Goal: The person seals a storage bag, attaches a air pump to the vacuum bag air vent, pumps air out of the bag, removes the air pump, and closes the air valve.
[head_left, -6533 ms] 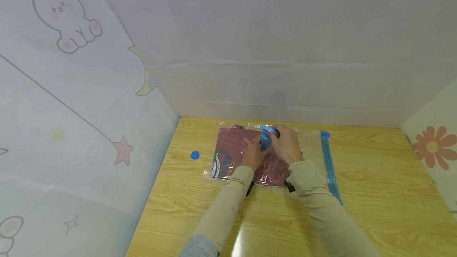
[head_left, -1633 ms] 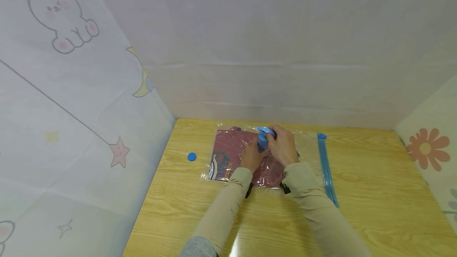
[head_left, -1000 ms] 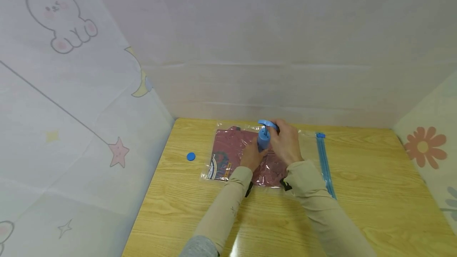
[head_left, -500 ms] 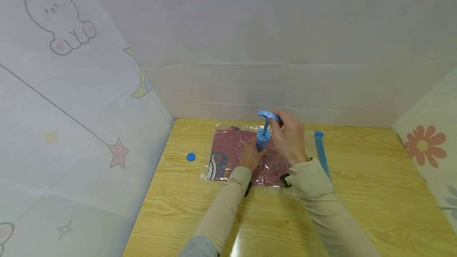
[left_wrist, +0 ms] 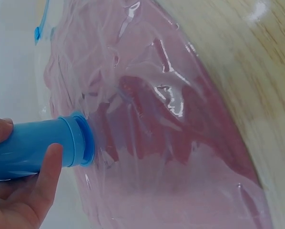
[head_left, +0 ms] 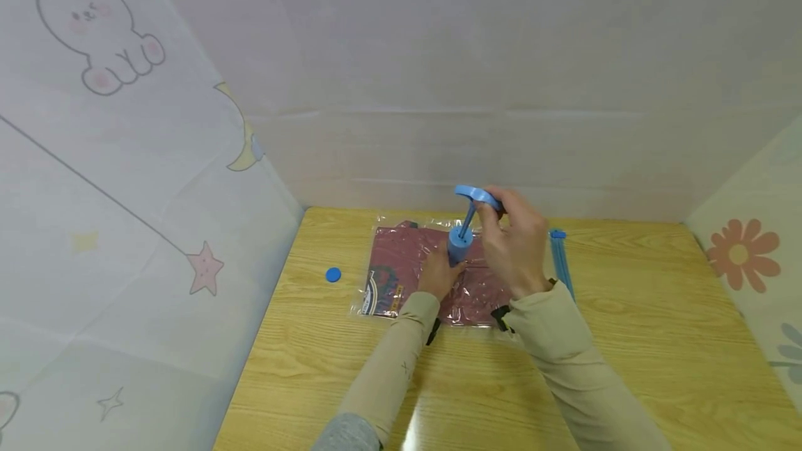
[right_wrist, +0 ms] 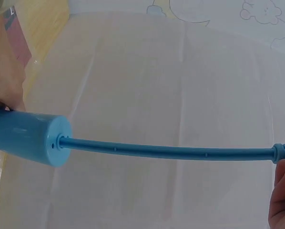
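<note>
The right hand (head_left: pixel 516 241) grips the handle (head_left: pixel 477 195) of the blue pump, its rod (right_wrist: pixel 171 151) drawn well out; the left hand (head_left: pixel 437 275) holds the barrel (head_left: pixel 460 248), mouth against the clear bag (left_wrist: pixel 199 95) on the desk (head_left: pixel 633 346). This looks like a pumping stroke, probably calling for a straight push down next. The pump's long axis stands steeply, mouth down, handle leaning right.

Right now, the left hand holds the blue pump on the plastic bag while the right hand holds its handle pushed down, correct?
The handle is drawn out, not down: the right wrist view shows its long rod. The left hand holds the pump on the bag, the right hand the handle.
</note>
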A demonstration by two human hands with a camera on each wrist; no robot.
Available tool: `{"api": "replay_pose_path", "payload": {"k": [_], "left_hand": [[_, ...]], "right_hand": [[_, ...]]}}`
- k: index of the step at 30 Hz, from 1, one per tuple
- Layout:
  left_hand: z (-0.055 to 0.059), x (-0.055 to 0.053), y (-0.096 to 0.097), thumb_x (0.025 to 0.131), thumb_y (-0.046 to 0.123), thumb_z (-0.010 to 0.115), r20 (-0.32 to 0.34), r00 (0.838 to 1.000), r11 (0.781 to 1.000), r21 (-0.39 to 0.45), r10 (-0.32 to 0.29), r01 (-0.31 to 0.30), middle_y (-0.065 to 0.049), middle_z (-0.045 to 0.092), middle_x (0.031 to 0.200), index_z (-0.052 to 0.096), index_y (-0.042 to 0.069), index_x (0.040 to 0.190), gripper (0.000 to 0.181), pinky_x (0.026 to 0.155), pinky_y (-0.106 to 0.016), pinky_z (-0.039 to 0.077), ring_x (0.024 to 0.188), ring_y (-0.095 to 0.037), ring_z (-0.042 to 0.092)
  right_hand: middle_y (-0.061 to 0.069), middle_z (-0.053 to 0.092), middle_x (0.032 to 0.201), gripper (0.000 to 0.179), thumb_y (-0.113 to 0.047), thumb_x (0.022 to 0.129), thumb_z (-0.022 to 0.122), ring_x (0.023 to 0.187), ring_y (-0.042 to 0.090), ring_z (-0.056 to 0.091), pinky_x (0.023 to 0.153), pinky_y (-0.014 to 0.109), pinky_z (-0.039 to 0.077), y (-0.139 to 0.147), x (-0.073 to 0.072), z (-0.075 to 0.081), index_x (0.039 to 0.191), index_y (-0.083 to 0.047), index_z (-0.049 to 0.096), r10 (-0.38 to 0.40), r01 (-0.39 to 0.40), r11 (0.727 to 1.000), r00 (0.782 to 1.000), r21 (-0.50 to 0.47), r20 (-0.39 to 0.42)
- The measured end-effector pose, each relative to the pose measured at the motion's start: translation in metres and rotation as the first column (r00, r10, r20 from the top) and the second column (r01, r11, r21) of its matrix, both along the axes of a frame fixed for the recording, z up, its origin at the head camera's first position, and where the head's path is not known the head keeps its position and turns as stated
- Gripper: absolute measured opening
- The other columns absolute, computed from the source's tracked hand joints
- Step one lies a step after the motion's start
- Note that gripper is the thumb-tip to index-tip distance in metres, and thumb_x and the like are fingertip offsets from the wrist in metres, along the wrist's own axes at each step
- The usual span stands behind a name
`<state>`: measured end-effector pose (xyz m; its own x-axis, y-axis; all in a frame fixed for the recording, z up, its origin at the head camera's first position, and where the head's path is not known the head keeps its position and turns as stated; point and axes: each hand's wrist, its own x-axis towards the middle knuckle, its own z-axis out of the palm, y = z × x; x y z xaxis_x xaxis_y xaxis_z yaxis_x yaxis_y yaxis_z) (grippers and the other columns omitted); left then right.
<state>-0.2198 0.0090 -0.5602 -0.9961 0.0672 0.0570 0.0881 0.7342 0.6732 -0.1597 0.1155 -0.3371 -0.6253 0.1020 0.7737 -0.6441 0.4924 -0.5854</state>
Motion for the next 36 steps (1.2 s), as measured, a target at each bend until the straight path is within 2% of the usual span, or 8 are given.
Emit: {"api": "replay_pose_path", "payload": {"k": [5,14,27,30,36], "left_hand": [[0.001,0.0,-0.001,0.086,0.027,0.074,0.014,1.0,1.0,-0.001,-0.002,0.002,-0.019,0.068,0.115,0.051,0.004,0.129,0.054,0.086,-0.045,0.056,0.103,-0.034,0.068],[0.002,0.001,-0.001,0.088,0.027,0.072,0.054,0.998,1.0,0.002,-0.008,0.008,-0.019,0.066,0.119,0.048,0.004,0.132,0.055,0.089,-0.045,0.055,0.107,-0.034,0.067],[-0.001,0.002,0.0,0.087,0.027,0.073,0.013,1.0,1.0,0.0,-0.004,0.004,-0.02,0.068,0.113,0.051,0.004,0.127,0.051,0.084,-0.045,0.057,0.101,-0.034,0.069],[-0.001,0.001,-0.001,0.086,0.026,0.073,0.019,1.0,1.0,0.001,0.0,0.0,-0.02,0.069,0.113,0.051,0.004,0.126,0.051,0.084,-0.045,0.057,0.1,-0.034,0.069],[0.003,-0.001,-0.002,0.086,0.024,0.073,0.034,0.999,1.0,0.013,0.005,-0.005,-0.019,0.068,0.115,0.049,0.006,0.13,0.053,0.085,-0.044,0.057,0.101,-0.033,0.069]], "right_hand": [[0.02,0.066,0.078,0.007,0.008,0.086,0.064,0.065,0.017,0.053,0.067,0.012,0.04,0.0,0.001,0.001,0.092,0.01,0.068,0.012,-0.013,1.0,1.0,-0.025,-0.023],[0.02,0.067,0.08,0.009,0.003,0.088,0.064,0.067,0.019,0.056,0.068,0.013,0.042,0.002,0.0,0.001,0.093,0.009,0.068,-0.006,0.006,1.0,1.0,0.03,0.014],[0.02,0.067,0.08,0.01,0.0,0.09,0.062,0.066,0.023,0.059,0.065,0.017,0.043,0.003,-0.006,0.003,0.094,0.008,0.067,-0.024,0.02,0.997,0.998,0.068,0.055],[0.019,0.066,0.079,0.01,0.0,0.089,0.062,0.065,0.023,0.058,0.065,0.018,0.043,0.003,-0.008,0.003,0.093,0.008,0.067,-0.022,0.017,0.998,0.997,0.063,0.07],[0.018,0.066,0.079,0.01,0.0,0.089,0.061,0.066,0.021,0.057,0.065,0.012,0.04,0.002,-0.011,0.004,0.093,0.008,0.067,-0.005,0.002,0.999,0.994,0.036,0.106]]}}
